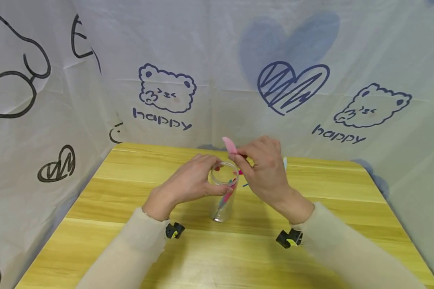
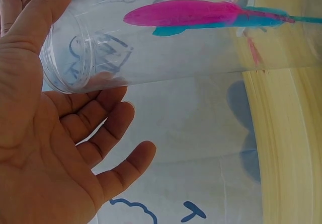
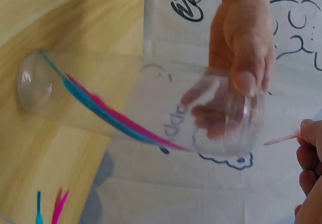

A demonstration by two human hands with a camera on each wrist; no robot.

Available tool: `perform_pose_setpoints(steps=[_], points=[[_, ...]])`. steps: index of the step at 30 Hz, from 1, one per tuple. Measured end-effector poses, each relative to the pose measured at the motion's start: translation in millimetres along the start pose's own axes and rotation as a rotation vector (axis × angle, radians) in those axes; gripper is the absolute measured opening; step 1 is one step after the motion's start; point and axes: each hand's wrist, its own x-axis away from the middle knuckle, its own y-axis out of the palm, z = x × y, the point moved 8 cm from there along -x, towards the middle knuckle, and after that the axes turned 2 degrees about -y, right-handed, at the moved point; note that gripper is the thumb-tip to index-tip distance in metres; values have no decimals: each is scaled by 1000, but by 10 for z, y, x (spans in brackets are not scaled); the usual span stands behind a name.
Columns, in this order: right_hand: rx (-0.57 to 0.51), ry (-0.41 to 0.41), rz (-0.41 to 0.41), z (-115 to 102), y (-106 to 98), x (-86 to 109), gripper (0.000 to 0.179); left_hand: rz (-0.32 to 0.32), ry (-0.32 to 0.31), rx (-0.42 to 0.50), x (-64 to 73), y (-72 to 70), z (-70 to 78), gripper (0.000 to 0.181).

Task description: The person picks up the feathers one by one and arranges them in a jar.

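Observation:
A tall clear jar (image 1: 217, 210) stands on the table with its mouth upward. My left hand (image 1: 189, 178) grips it near the rim, thumb in front and fingers behind. Inside lean a magenta feather (image 2: 181, 13) and a teal feather (image 3: 108, 116), close together, their quills toward the bottom. Just above and right of the mouth, my right hand (image 1: 267, 170) pinches a pale pink feather (image 1: 229, 145) between thumb and index finger. Its vane points up and left in the head view; a thin pink end shows near the opening in the right wrist view.
Behind the jar lie a blue feather (image 3: 39, 209) and a magenta feather (image 3: 60, 206) on the wood-grain table (image 1: 115, 192). A white piece (image 1: 285, 163) shows past the right hand. A printed cloth (image 1: 217, 100) hangs along the table's back and sides.

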Motion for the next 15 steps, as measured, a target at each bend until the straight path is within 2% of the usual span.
perform_pose_setpoints(steps=[6,15], points=[[-8,-7,-46,-64,108,89,15,-6,9,13,5,1,7,59],[155,-183,-118,-201,189,207,16,13,30,20,2,-12,19,50]])
